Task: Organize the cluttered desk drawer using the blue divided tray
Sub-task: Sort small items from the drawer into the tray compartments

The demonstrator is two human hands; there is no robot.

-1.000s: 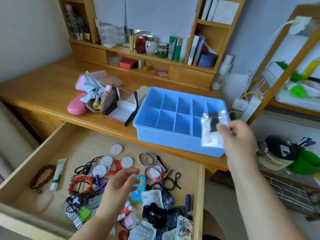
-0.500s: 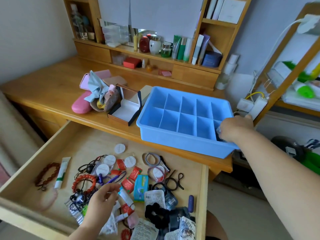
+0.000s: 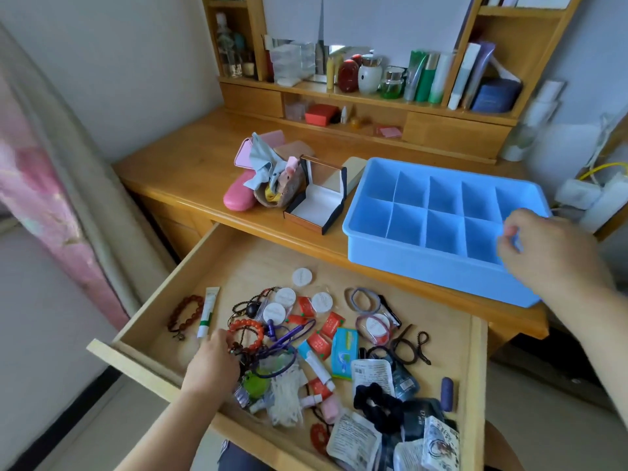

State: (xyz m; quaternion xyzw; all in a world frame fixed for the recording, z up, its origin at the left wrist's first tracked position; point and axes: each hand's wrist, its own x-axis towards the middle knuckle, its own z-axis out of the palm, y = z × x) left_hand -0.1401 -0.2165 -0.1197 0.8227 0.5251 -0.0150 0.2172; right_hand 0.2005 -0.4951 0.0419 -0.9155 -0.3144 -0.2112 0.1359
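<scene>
The blue divided tray stands on the desk top, behind the open wooden drawer. My right hand hovers over the tray's near right corner with loosely curled fingers, and I see nothing in it. The compartment under it is hidden. My left hand is down in the drawer, its fingertips in a tangle of bead bracelets beside the red bead bracelet. Its fingers are hidden, so I cannot tell whether they grip anything.
The drawer holds several loose items: a white tube, a brown bracelet, round white discs, red sachets, hair ties, a black scrunchie and packets. An open box and a pink case lie left of the tray.
My right hand carried a small clear packet to the tray's near right compartment, dipped in, and has lifted out without it. My left hand dropped into the drawer and moved left onto the bracelets.
</scene>
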